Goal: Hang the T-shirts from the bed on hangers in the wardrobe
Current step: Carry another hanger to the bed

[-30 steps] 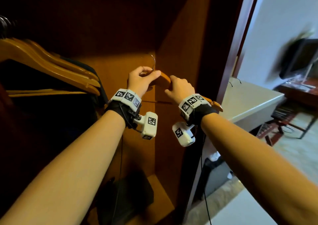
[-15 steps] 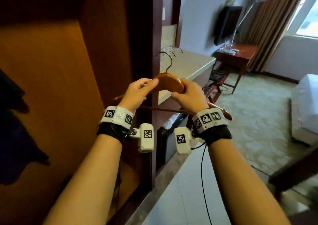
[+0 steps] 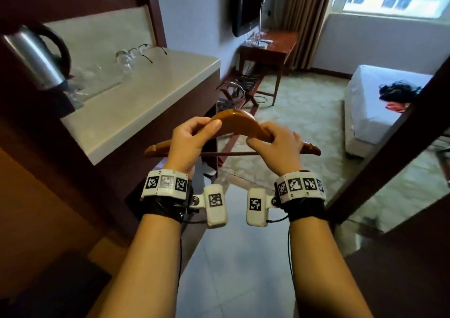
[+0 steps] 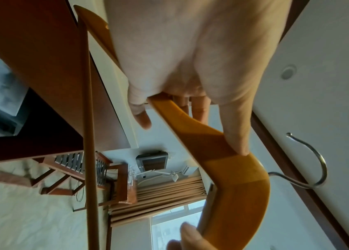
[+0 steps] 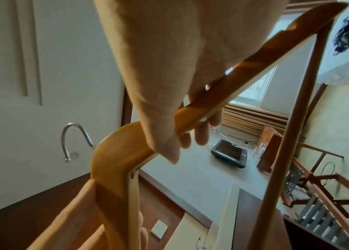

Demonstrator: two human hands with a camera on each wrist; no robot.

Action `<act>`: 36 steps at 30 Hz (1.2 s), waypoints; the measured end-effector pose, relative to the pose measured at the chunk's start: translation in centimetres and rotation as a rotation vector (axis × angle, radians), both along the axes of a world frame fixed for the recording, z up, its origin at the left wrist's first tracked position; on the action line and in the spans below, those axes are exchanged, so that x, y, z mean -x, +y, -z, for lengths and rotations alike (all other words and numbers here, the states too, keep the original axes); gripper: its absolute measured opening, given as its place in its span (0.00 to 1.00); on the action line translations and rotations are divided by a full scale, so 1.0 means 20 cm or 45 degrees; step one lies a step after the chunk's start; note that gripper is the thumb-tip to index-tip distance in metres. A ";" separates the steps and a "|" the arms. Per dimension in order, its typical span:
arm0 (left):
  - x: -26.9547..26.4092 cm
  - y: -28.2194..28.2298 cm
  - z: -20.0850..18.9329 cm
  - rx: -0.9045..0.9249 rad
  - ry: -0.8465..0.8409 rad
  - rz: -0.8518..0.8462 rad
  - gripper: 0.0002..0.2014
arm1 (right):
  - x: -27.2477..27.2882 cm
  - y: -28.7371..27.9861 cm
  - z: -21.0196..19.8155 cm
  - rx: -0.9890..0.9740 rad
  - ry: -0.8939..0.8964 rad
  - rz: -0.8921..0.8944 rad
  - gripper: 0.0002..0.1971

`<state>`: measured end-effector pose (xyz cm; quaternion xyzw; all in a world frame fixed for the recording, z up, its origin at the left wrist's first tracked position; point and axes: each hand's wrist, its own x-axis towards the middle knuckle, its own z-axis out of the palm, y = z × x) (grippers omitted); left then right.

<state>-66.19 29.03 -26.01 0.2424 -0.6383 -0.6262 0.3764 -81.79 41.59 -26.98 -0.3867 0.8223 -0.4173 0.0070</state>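
Note:
I hold an empty wooden hanger (image 3: pixel 239 123) level in front of me with both hands. My left hand (image 3: pixel 192 136) grips its left shoulder, thumb on top near the crest. My right hand (image 3: pixel 275 142) grips the right shoulder. In the left wrist view the hanger (image 4: pixel 229 169) runs under my fingers, its metal hook (image 4: pixel 317 162) pointing away. The right wrist view shows the hanger (image 5: pixel 126 152) with its hook (image 5: pixel 72 135) to the left. Dark T-shirts (image 3: pixel 399 93) lie bunched on the white bed (image 3: pixel 370 113) at the far right.
A white counter (image 3: pixel 146 93) on the left carries a kettle (image 3: pixel 34 57) and glasses (image 3: pixel 124 59). A dark door edge (image 3: pixel 394 142) slants across the right. Further off stand a wooden desk (image 3: pixel 267 47), a luggage rack (image 3: pixel 238 89) and a wall television (image 3: pixel 246 3). Tiled floor lies below.
My view has swung right from the wardrobe interior to the room and bed. Both hands have carried the hanger out of the wardrobe, still holding it the same way.

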 end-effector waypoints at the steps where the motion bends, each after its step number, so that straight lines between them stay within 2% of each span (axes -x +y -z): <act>1: 0.10 0.02 0.01 0.014 0.000 0.008 0.07 | 0.07 0.03 0.00 0.002 -0.011 -0.003 0.07; 7: 0.62 0.09 0.10 -0.062 -0.016 0.137 0.14 | 0.48 0.15 0.03 0.019 -0.031 0.039 0.16; 12: 1.06 0.05 0.21 -0.126 -0.073 0.237 0.13 | 0.86 0.14 0.15 -0.014 -0.049 0.181 0.21; 18: 1.70 -0.13 0.32 -0.132 -0.092 0.367 0.16 | 1.39 0.01 0.25 0.032 -0.151 0.328 0.17; 24: 2.41 -0.44 0.27 -0.112 -0.105 0.528 0.24 | 2.00 -0.25 0.22 0.121 -0.129 0.395 0.17; 30: 3.06 -0.71 0.20 -0.069 -0.073 0.600 0.19 | 2.58 -0.49 0.17 0.235 -0.150 0.506 0.19; 36: 3.67 -0.87 0.23 -0.001 -0.113 0.665 0.22 | 3.11 -0.62 0.24 0.258 -0.176 0.609 0.15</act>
